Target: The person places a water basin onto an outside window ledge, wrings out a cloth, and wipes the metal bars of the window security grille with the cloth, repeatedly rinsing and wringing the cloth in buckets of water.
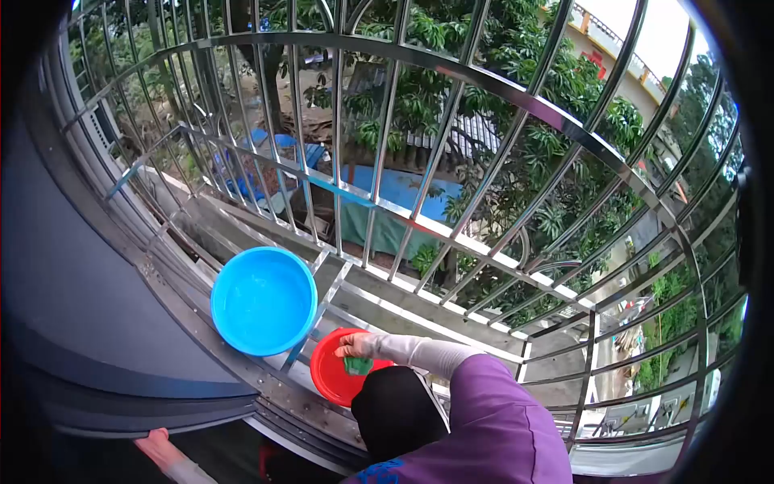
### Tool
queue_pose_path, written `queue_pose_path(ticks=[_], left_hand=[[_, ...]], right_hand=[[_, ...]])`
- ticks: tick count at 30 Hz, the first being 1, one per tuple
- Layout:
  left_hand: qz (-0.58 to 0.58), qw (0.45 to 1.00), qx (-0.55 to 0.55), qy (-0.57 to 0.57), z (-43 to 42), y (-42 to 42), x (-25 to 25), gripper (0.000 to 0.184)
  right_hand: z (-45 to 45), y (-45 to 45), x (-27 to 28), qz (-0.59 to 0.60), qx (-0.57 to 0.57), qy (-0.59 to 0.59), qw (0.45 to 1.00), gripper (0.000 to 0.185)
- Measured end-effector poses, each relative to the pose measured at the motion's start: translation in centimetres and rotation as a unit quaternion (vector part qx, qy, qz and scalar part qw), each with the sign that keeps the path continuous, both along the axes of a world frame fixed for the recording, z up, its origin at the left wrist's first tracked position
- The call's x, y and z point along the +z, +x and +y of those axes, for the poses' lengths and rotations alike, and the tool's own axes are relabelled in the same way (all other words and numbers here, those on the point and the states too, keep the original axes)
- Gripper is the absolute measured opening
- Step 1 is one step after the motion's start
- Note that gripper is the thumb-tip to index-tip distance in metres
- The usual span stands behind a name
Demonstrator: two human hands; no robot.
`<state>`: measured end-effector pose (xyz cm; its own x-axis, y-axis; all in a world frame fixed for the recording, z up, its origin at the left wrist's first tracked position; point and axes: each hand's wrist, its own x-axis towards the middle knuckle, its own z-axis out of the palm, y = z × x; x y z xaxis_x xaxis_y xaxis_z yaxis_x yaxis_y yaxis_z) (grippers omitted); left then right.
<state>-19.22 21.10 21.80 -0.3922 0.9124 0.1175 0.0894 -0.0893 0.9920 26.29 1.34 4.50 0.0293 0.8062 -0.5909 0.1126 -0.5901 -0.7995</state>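
Right hand (353, 348): pinching green cloth (358, 366) over red basin (327, 374), perhaps to catch drips.
Left hand (155, 444): lower left, at dark panel (121, 290) edge, likely bracing; can't tell grip.

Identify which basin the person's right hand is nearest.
The red basin: the right hand, holding a green item, appears over its opening, whereas the blue basin stands farther off.
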Motion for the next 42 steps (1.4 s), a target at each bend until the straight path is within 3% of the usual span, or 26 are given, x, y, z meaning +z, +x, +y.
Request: queue_pose_path(ticks=[3, 7, 9, 11, 12, 14, 16, 17, 18, 19, 20, 22, 25, 27, 28, 29, 30, 31, 32, 34, 35, 37, 38, 39, 40, 42], left_hand=[[-0.005, 1.000, 0.008, -0.007, 0.5, 0.4, -0.3, 0.043], [-0.011, 1.000, 0.003, -0.010, 0.9, 0.9, 0.0, 0.050], [-0.014, 1.000, 0.002, -0.009, 1.0, 1.0, 0.0, 0.053], [-0.014, 1.000, 0.000, -0.010, 0.8, 1.3, 0.3, 0.056], [-0.018, 1.000, -0.010, -0.011, 0.8, 1.3, 0.3, 0.057], [-0.023, 0.999, -0.031, -0.013, 0.9, 1.3, 0.2, 0.059], [-0.018, 1.000, -0.016, 0.007, 1.4, 1.4, -0.5, 0.053], [-0.016, 1.000, -0.009, 0.018, 1.6, 1.4, -0.6, 0.051], [-0.003, 1.000, -0.010, 0.010, 1.5, 1.4, -0.2, 0.051], [0.010, 1.000, -0.012, 0.001, 1.2, 1.5, 0.4, 0.051], [0.023, 1.000, -0.017, -0.006, 1.1, 1.8, 0.7, 0.052], [0.142, 0.989, -0.013, 0.035, 3.6, -0.9, -3.0, 0.045], [0.159, 0.986, -0.036, 0.022, 2.8, -0.8, -1.0, 0.036], [0.093, 0.994, -0.046, -0.033, 2.8, -0.9, -0.2, 0.034], [0.081, 0.995, -0.041, -0.037, 2.4, -0.2, 0.1, 0.035], [0.077, 0.996, -0.039, -0.027, 1.9, 0.3, 0.4, 0.035], [0.083, 0.996, -0.038, -0.020, 1.4, 1.0, 0.6, 0.035], [0.083, 0.996, -0.036, -0.011, 1.1, 1.3, 0.9, 0.036], [0.084, 0.996, -0.035, -0.003, 0.8, 1.6, 1.1, 0.036], [0.082, 0.996, -0.032, 0.012, 0.2, 2.1, 1.6, 0.037], [0.083, 0.996, -0.033, 0.021, 0.1, 2.3, 1.9, 0.038], [0.092, 0.994, -0.036, 0.040, -0.2, 3.1, 2.7, 0.039], [0.097, 0.993, -0.035, 0.051, -0.4, 3.5, 3.2, 0.040], [0.108, 0.991, -0.031, 0.068, -0.6, 3.9, 3.8, 0.040], [0.120, 0.989, -0.026, 0.082, -1.1, 4.3, 4.3, 0.041], [0.141, 0.982, -0.012, 0.124, -2.3, 6.3, 5.5, 0.043]], right_hand=[[0.0, 1.9, 2.5, 0.046, -0.137, 0.147, 0.979, 0.039], [-2.4, 6.0, 9.5, 0.056, -0.248, 0.198, 0.947, 0.024], [-3.4, 8.0, 11.8, -0.087, -0.306, 0.143, 0.937, 0.023], [-4.6, 10.5, 14.4, -0.118, -0.330, 0.194, 0.916, 0.018], [-5.5, 10.3, 18.9, -0.206, -0.358, 0.163, 0.896, 0.016], [-7.4, 9.9, 28.4, -0.374, -0.404, 0.157, 0.820, 0.012], [-8.9, 12.9, 35.3, -0.420, -0.421, 0.256, 0.762, 0.021], [-9.4, 14.7, 37.9, -0.488, -0.424, 0.355, 0.676, 0.027], [-9.7, 16.8, 40.7, -0.642, -0.389, 0.426, 0.505, 0.028], [-9.9, 16.5, 44.8, -0.686, -0.387, 0.429, 0.441, 0.021], [-9.7, 18.1, 46.3, -0.655, -0.386, 0.418, 0.498, 0.016], [-9.0, 17.9, 47.0, -0.749, -0.374, 0.279, 0.471, 0.016], [-10.3, 17.7, 48.0, -0.752, -0.366, 0.115, 0.536, 0.016], [-13.4, 17.3, 49.0, -0.763, -0.340, 0.029, 0.549, 0.017], [-15.1, 16.5, 48.6, -0.782, -0.346, -0.001, 0.519, 0.018], [-16.0, 16.3, 48.7, -0.648, -0.497, -0.011, 0.577, 0.019], [-18.1, 18.9, 46.3, -0.704, -0.442, -0.046, 0.554, 0.033], [-21.6, 20.1, 44.3, -0.746, -0.422, 0.010, 0.516, 0.034], [-24.0, 19.0, 43.9, -0.696, -0.528, 0.053, 0.484, 0.033], [-28.6, 18.6, 42.8, -0.853, -0.420, 0.045, 0.306, 0.018], [-29.1, 20.2, 42.0, -0.720, -0.524, 0.248, 0.383, 0.013], [-29.8, 22.5, 41.2, -0.352, -0.608, 0.575, 0.419, 0.010], [-28.1, 20.8, 42.0, -0.654, -0.559, 0.356, 0.365, 0.007], [-24.8, 18.8, 43.1, -0.859, -0.433, 0.083, 0.260, 0.005], [-22.0, 18.1, 43.9, -0.856, -0.401, 0.067, 0.318, 0.003], [-17.2, 19.3, 44.4, -0.886, -0.348, 0.051, 0.302, 0.003]])
